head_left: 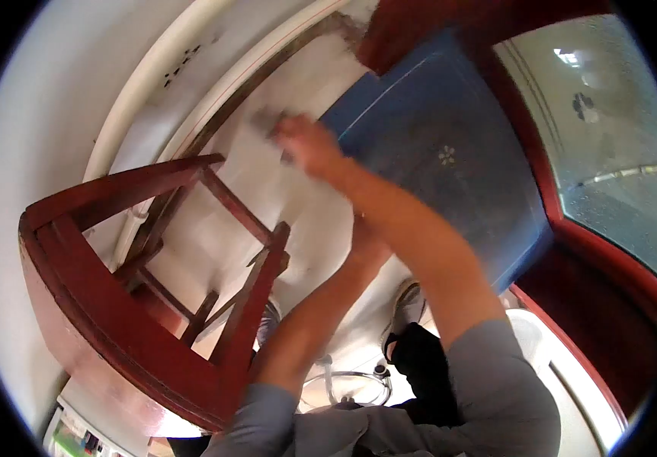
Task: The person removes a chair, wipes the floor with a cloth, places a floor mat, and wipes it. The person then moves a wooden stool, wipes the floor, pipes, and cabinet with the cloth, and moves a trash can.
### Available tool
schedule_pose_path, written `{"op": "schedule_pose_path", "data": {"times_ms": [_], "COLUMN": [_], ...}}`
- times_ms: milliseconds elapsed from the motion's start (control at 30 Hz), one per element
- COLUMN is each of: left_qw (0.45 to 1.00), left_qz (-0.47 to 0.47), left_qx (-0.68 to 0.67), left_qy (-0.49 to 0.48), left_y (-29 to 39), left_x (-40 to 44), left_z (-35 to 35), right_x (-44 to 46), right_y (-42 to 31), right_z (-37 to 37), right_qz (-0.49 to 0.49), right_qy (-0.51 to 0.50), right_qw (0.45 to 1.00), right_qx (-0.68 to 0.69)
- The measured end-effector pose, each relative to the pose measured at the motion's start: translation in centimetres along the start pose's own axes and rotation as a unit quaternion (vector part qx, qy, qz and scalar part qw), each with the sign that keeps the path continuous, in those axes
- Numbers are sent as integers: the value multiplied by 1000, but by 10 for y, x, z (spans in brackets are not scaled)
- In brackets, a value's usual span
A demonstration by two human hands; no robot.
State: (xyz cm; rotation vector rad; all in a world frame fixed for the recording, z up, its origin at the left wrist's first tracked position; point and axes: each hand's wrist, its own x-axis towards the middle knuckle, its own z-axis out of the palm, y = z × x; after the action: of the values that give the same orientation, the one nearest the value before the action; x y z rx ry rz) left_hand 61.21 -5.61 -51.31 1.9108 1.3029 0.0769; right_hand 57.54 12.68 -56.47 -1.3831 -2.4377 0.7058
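Note:
My right hand (307, 143) reaches forward over a pale, shiny surface, its fingers curled and smeared by motion. It grips a small grey thing (267, 122), too blurred to name. My left forearm (317, 316) comes up from below and passes under my right forearm. Only a part of my left hand (370, 234) shows there; its fingers are hidden. A blue panel (427, 145) with a small white flower mark lies just right of my right hand. To the left is a dark red wooden piece of furniture (126, 305) with a curved edge and several legs and rails.
Cream pipes (142, 84) run along the wall at upper left. A red-framed glass pane (595, 129) stands at right. Below my arms are a shoe (405, 308) and a metal ring base (355, 387). A white container (77, 430) sits at lower left.

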Motion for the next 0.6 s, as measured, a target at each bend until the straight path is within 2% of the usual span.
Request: {"op": "schedule_pose_path", "data": {"times_ms": [33, 67, 100, 133, 167, 233, 267, 300, 333, 400, 433, 500, 533, 600], "left_qw": [984, 983, 995, 996, 980, 976, 972, 973, 973, 987, 987, 975, 975, 973], "left_qz": [1, 20, 34, 40, 54, 38, 18, 31, 35, -32, -56, 33, 41, -20], "left_qx": [-171, -176, -75, 25, 192, 212, 235, 226, 229, 137, 105, 210, 211, 229], "left_qy": [44, 42, 60, 79, 20, 6, -10, 19, 18, -74, -106, 65, 57, -2], "left_y": [0, 1, -3, -7, -6, 2, 3, 0, -2, 1, 3, 12, 13, 21], "left_x": [1, 1, 1, -2, -4, -4, -5, -4, 5, 31, 41, 55, 63, 75], "left_z": [4, 4, 1, 1, -6, -13, -14, -12, -15, -26, -31, -59, -65, -70], "right_x": [-12, -22, -29, -40, -53, -80, -98, -118, -140, -182, -199, -232, -239, -234], "right_y": [-18, -23, -16, -9, -4, 39, 58, 100, 118, 149, 159, 180, 176, 155], "right_z": [-2, -10, -32, -54, -76, -125, -147, -149, -161, -180, -173, -154, -148, -132], "right_qz": [-29, -57, -50, -16, 15, 89, 180, 225, 320, 457, 462, 460, 469, 405], "right_qy": [-13, -22, -16, 55, 126, 189, 204, 215, 223, 167, 165, 125, 126, 161], "right_qw": [992, 968, 972, 967, 954, 950, 946, 947, 920, 873, 871, 873, 868, 890], "right_qx": [125, 245, 230, 250, 273, 232, 179, 81, 36, -17, -18, -101, -100, -133]}}
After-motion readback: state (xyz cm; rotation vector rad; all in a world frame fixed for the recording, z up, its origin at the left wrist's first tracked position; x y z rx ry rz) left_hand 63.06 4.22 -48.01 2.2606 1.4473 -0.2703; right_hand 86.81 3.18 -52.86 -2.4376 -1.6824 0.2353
